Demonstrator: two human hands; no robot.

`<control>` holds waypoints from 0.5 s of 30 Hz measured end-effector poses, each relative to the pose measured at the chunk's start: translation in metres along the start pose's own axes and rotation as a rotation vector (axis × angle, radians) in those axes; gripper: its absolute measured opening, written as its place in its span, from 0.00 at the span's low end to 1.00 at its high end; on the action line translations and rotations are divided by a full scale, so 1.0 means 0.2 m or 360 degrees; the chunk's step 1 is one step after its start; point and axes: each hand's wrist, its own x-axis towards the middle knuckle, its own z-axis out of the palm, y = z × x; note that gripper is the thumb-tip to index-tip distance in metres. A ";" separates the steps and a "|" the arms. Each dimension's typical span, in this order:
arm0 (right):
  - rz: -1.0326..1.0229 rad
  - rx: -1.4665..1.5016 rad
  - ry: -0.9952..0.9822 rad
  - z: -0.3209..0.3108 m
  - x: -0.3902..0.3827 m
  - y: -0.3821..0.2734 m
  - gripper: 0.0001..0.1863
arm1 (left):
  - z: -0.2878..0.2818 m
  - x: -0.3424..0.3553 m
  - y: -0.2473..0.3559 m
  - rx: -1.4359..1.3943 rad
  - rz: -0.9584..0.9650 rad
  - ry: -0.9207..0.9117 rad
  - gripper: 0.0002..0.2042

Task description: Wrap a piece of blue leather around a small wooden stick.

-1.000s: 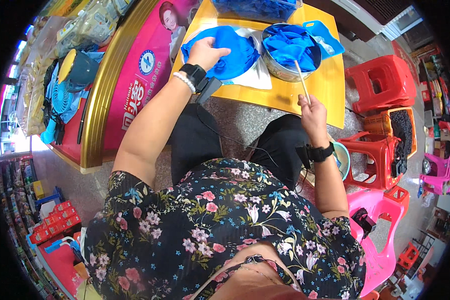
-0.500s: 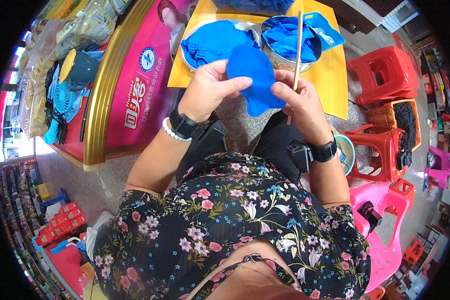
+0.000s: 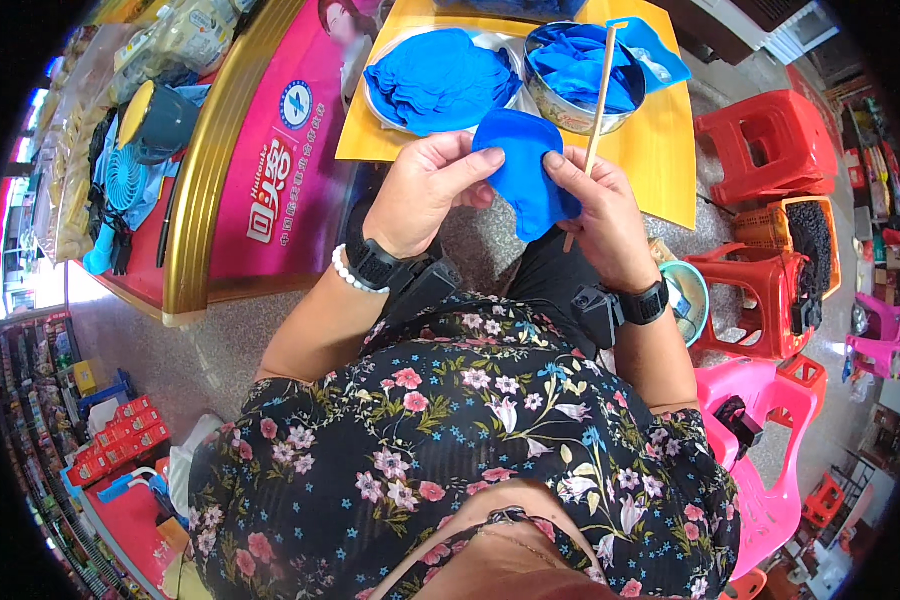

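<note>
Between my hands is a blue fabric piece, rounded at the top with a narrower lower end. My left hand pinches its left edge between thumb and fingers. With its thumb on the right edge, my right hand grips the same piece and also keeps a thin wooden stick upright against the palm. Beyond my hands, a pile of blue fabric pieces lies in a round white bowl. To its right, a round tin holds more blue pieces.
The bowl and tin stand on a yellow table, beside a light-blue plastic basket. A gold-edged pink counter rises on the left. Red stools and a pink chair stand on the right, near a pale green bucket.
The blue fabric piece has shifted slightly down and right and turned in my hands. My left hand has moved a little lower; both hands still grip the piece.
</note>
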 end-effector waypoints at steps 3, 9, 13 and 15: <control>-0.0010 -0.0046 0.0006 0.01 0.00 -0.01 0.07 | 0.00 -0.01 0.00 -0.0012 -0.0006 0.0037 0.07; -0.0135 -0.0214 -0.0006 -0.03 0.02 0.04 0.07 | -0.02 -0.01 -0.02 0.0011 -0.0063 -0.0007 0.08; -0.0036 -0.0154 -0.0013 -0.06 0.04 0.07 0.09 | -0.01 -0.03 -0.02 -0.0049 -0.0113 -0.0060 0.08; 0.0029 -0.0016 0.0000 -0.07 0.04 0.07 0.10 | -0.02 -0.04 -0.02 -0.0155 -0.0106 -0.0173 0.09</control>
